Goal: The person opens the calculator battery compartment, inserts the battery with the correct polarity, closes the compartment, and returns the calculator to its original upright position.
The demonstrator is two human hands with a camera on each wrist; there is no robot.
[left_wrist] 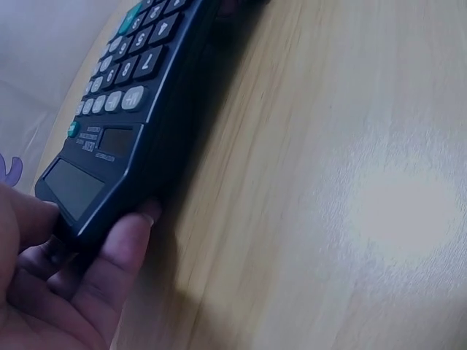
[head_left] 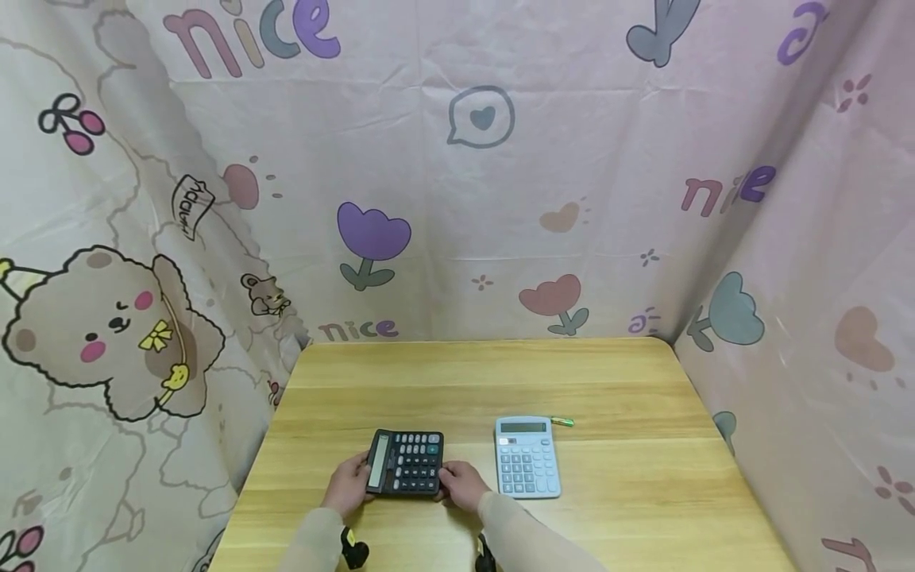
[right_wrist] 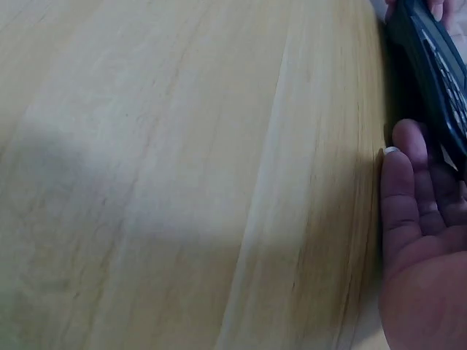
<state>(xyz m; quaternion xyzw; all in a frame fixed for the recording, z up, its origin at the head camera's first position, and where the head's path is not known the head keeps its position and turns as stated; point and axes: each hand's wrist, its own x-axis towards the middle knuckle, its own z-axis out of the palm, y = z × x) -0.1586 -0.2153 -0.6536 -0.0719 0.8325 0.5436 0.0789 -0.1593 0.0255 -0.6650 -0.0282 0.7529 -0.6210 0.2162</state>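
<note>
A black calculator point(head_left: 406, 464) with a grey display is held sideways between both hands, its display end toward the left. My left hand point(head_left: 348, 483) grips the display end, thumb near the screen and fingers under the edge, as the left wrist view shows of the calculator point(left_wrist: 109, 124). At the keypad end, my right hand point(head_left: 463, 485) pinches the other edge; in the right wrist view its fingers point(right_wrist: 400, 189) reach beneath the black casing. A light blue calculator point(head_left: 527, 457) lies face up to the right of my right hand.
A small green battery-like stick point(head_left: 562, 422) lies by the blue calculator's top right corner. The wooden table point(head_left: 629, 397) has patterned curtains point(head_left: 457, 199) behind it and at both sides. Black straps with small devices point(head_left: 354, 550) hang at the wrists.
</note>
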